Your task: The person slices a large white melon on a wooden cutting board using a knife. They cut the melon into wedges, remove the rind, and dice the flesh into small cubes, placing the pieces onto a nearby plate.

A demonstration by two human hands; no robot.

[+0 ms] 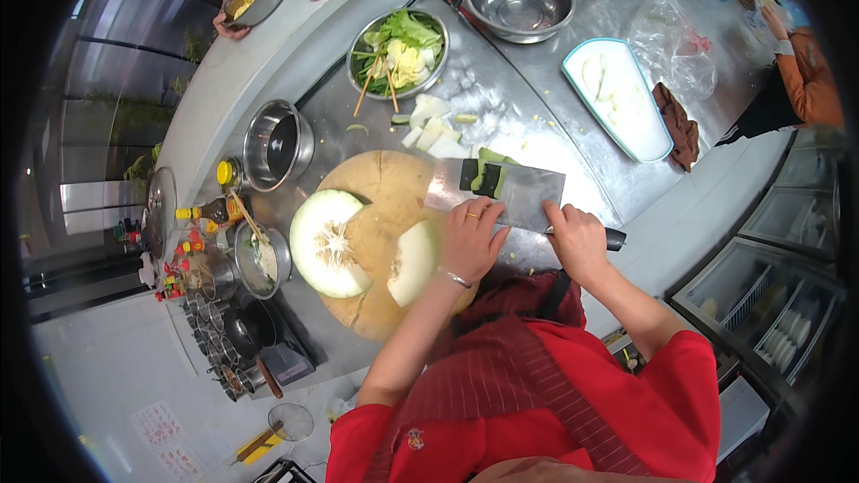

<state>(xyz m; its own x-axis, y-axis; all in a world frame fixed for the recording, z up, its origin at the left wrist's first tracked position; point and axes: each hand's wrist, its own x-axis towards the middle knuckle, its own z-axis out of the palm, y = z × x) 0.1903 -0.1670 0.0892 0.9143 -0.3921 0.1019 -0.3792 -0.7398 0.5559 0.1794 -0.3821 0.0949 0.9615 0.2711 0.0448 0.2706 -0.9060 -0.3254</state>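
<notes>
A cleaver [530,196] lies flat in my right hand [578,235], which grips it where the blade meets its black handle. Pieces of dark green rind [492,179] rest on the blade. My left hand [473,235], with a ring and a bangle, touches the blade's near edge with its fingertips. Below the blade is the round wooden chopping board [376,178]. On it sit a large cut winter melon [309,241] with its seedy core showing and a peeled wedge of melon [419,261]. Cut melon pieces [439,137] lie on the steel table beyond the board.
A steel bowl of leafy greens [409,33] with chopsticks, an empty steel bowl [520,3], a white tray [617,100] and a brown cloth [678,127] stand beyond. Steel bowls, sauce bottles [218,210] and a pan [245,332] are at left. Two other people are at the upper edges.
</notes>
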